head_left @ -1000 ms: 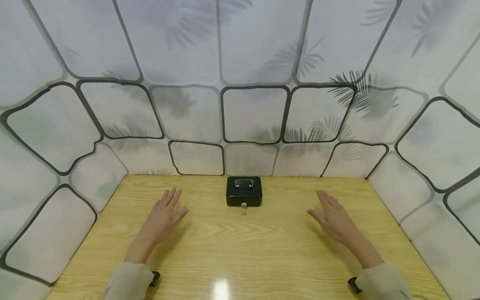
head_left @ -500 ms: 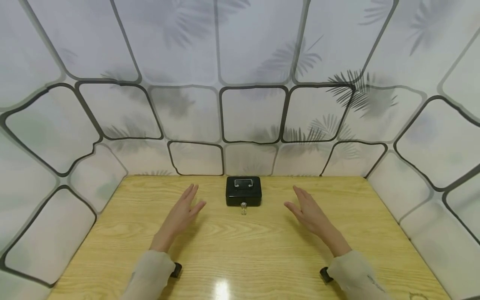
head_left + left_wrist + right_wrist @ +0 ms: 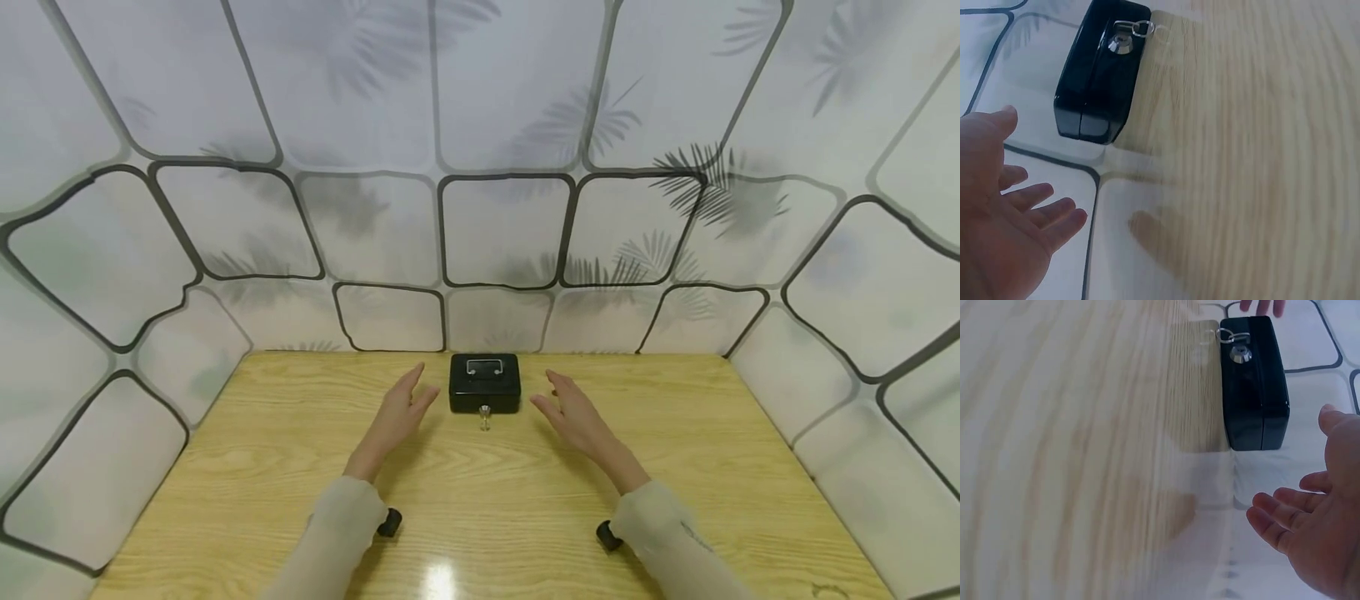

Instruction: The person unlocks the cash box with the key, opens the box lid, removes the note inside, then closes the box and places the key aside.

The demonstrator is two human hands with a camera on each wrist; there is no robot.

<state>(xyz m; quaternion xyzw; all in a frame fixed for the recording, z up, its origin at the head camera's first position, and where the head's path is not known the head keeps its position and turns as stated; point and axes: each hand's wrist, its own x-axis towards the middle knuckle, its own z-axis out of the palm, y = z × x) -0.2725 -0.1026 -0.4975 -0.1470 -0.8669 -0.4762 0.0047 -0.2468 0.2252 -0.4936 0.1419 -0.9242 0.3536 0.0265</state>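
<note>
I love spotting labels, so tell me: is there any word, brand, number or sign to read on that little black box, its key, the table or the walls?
None: no readable text shows in any view.
black box: plain lid and front, no lettering.
key: too small to tell.
wall panels: only leaf shadows and dark outlines.
table: bare wood grain.

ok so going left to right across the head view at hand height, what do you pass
The person's open left hand → small black metal cash box with a silver key in its front lock → the open right hand, all over the light wooden table.
</note>
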